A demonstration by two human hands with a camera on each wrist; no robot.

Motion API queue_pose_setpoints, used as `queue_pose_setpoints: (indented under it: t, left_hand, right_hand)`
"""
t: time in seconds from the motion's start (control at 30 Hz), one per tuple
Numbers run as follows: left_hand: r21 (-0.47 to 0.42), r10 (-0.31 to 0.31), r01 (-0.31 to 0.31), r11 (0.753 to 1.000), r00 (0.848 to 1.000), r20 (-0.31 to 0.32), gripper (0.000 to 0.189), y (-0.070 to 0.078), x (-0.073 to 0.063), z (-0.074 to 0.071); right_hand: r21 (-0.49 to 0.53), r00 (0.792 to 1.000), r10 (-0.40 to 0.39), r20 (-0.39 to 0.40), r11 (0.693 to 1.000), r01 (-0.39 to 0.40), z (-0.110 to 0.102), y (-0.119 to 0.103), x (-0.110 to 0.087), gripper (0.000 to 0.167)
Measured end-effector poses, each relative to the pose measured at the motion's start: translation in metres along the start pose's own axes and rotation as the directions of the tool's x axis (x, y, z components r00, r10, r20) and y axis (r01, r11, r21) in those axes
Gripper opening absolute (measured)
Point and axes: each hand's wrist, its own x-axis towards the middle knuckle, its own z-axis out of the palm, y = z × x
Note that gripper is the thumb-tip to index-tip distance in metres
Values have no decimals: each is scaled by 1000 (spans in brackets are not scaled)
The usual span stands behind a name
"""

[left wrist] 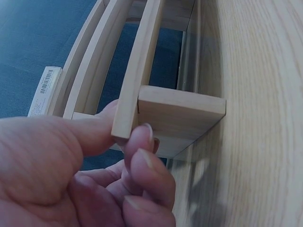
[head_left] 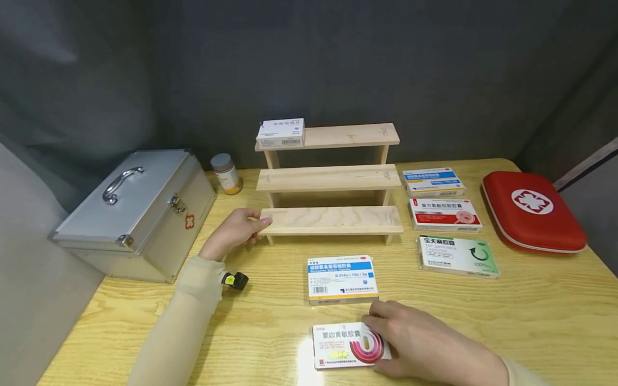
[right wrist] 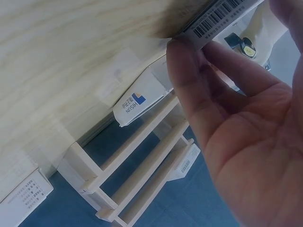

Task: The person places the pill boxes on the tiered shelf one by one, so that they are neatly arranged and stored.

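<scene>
My left hand (head_left: 237,230) pinches the left end of the lowest step of a three-step wooden shelf (head_left: 333,220); in the left wrist view the thumb lies on one face of the board (left wrist: 135,80) and fingers curl under the other. My right hand (head_left: 415,340) grips the right side of a white medicine box (head_left: 338,348) with pink arcs, flat near the table's front. In the right wrist view the fingers touch its barcoded edge (right wrist: 218,20). Between that box and the shelf lies a blue-and-white medicine box (head_left: 341,279). Another white box (head_left: 281,133) sits on the top step's left end.
At left stands a silver metal case (head_left: 140,214), with a grey-capped bottle (head_left: 227,174) beside it. Right of the shelf lie a blue-and-white box (head_left: 433,182), a red-and-white box (head_left: 445,214) and a green-and-white box (head_left: 457,256). A red zip case (head_left: 533,212) is far right.
</scene>
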Motion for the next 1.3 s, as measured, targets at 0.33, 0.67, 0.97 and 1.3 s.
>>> queue_pose_setpoints:
  t: [0.33,0.67,0.97,1.3]
  left_hand:
    - [5,-3,3,1000,1000,5,39,4,-4,-5]
    - [-12,5,-5,1000,1000,17,41,3,-3,-8]
    - [-35,3,-3,999,1000,10,45,1,-1,-6]
    - [-44,-7,7,999,1000,9,39,-3,1,-1]
  right_hand:
    - [-10,999,-15,-36,1000,15,0,-4,-1,51]
    - [52,996,59,60,997,-62,-4,-3,2,51]
    - [66,995,85,51,994,-88,-2,-6,1,50]
    - [75,986,108,125,990,-118,2,-4,2,59]
